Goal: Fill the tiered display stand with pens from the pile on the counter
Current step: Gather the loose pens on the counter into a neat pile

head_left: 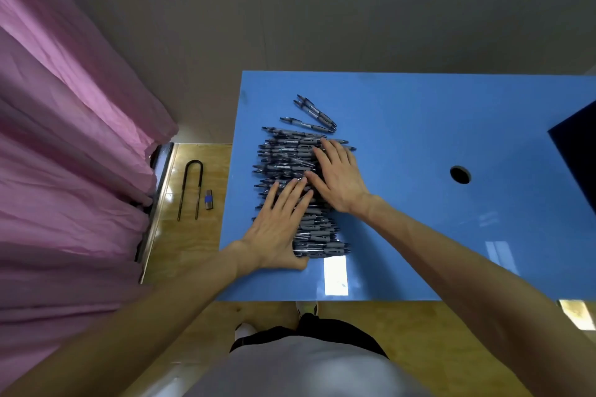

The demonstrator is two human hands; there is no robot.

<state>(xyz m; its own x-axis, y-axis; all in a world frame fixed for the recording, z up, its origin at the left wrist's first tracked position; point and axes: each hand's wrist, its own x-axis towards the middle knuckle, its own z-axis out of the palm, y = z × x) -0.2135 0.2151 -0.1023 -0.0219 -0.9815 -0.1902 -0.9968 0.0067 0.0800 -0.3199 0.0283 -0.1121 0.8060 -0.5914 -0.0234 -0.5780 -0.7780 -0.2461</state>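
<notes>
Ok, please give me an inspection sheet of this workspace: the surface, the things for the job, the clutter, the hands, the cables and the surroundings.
Surface: blue counter, glossy with light reflections, a round hole toward its right side.
Job's things: pile of pens lying flat on the counter; three loose pens at its far end. A dark object at the right edge, cut off; no display stand can be made out.
Clutter: nothing seen on the counter.
Hands: left hand and right hand both rest flat on the pile, fingers straight.
Cables: nothing seen.
Surroundings: pink curtain at left; on the wooden floor a U-shaped metal bar and a small blue and grey object.
</notes>
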